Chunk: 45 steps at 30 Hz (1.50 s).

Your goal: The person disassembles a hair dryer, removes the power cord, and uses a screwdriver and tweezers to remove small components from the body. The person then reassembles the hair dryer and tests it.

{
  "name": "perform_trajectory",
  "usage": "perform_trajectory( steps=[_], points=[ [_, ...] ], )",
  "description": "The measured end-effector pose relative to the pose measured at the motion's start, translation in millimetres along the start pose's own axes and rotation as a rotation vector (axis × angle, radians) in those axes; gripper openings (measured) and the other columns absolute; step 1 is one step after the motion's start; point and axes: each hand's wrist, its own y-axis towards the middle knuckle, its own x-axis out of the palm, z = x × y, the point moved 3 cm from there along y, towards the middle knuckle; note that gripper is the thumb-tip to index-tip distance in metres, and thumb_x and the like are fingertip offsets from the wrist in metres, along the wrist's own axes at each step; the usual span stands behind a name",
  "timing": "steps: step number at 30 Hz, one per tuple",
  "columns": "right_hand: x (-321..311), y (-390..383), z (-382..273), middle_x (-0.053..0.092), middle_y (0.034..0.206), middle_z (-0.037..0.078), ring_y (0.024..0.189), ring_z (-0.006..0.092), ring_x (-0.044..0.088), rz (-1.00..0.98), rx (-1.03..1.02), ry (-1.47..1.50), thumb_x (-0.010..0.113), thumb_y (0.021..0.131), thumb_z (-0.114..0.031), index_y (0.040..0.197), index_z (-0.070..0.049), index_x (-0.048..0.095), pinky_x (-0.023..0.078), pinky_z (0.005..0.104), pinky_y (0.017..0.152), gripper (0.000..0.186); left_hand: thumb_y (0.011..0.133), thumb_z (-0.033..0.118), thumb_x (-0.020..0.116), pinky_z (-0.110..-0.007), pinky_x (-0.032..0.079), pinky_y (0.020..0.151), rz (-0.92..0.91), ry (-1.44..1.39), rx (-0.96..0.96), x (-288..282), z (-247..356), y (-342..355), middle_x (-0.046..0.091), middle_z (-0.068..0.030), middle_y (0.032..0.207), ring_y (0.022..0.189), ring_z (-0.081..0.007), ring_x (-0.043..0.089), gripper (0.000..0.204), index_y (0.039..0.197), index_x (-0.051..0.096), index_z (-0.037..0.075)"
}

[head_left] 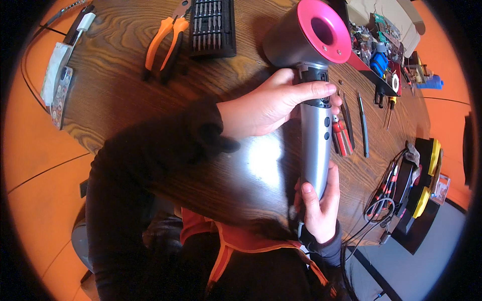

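Note:
A grey hair dryer (281, 42) with a pink ring and a silver handle is held upright in the picture, head toward the far side. My left hand (273, 103) grips the top of the handle at a dark exposed section under the head, thumb across it. My right hand (321, 210) grips the bottom of the handle, where a cord hangs down. Beside the handle lie a red screwdriver (341, 138) and a dark slim tool (362, 125). Beyond my left arm are orange-handled pliers (159, 45) and a bit set (211, 27).
At the back right is a box of parts (381, 42). Black-and-yellow cases (424, 195) and cabled tools (384, 195) sit on the right edge of the wooden table (110, 85). A patterned phone-like item (62, 100) and white items lie at the left edge.

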Motion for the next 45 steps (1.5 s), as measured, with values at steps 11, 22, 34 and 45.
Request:
perform_trajectory(
  steps=[11,22,34,45],
  points=[
    [-1.5,13.8,4.6,0.059,0.088,0.013,0.077,0.0184,0.058,0.014,-0.178,-0.066,0.061,0.082,-0.02,0.118,0.004,0.039,0.046,0.0306,0.073,0.048,0.09,0.024,0.054,-0.041,0.043,0.096,-0.037,0.041,-0.026,-4.8,-0.9,-3.5,0.056,-0.0218,0.114,0.109,-0.028,0.055,0.031,0.107,0.046,-0.001],
    [-16.5,12.6,-5.7,0.06,0.094,0.015,0.084,0.0212,0.06,0.037,-0.228,-0.228,0.061,0.08,-0.017,0.12,0.001,0.04,0.046,0.0322,0.077,0.049,0.096,0.03,0.038,-0.034,0.044,0.093,0.24,0.339,0.045,3.5,0.9,-32.6,0.058,-0.0141,0.112,0.103,-0.0199,0.058,0.036,0.11,0.051,0.0],
    [-77.3,-0.2,2.4,0.059,0.102,0.016,0.088,0.0252,0.061,-0.417,-0.37,-0.508,0.069,0.072,-0.03,0.117,0.002,0.047,0.046,0.0318,0.078,0.06,0.081,0.074,0.019,-0.031,0.041,0.092,-0.157,0.737,0.225,1.0,55.5,-54.0,0.052,-0.0161,0.121,0.108,-0.0202,0.053,0.095,0.126,0.039,-0.007],
    [-54.2,-4.1,-20.1,0.057,0.088,0.016,0.084,0.036,0.056,0.039,-0.655,-1.106,0.071,0.063,-0.011,0.101,-0.001,0.049,0.045,0.0424,0.075,0.045,0.08,0.075,0.025,-0.033,0.045,0.086,-0.141,0.75,0.095,3.4,47.9,-60.2,0.057,-0.016,0.108,0.099,-0.0212,0.056,0.093,0.12,0.043,-0.007]
  ],
)
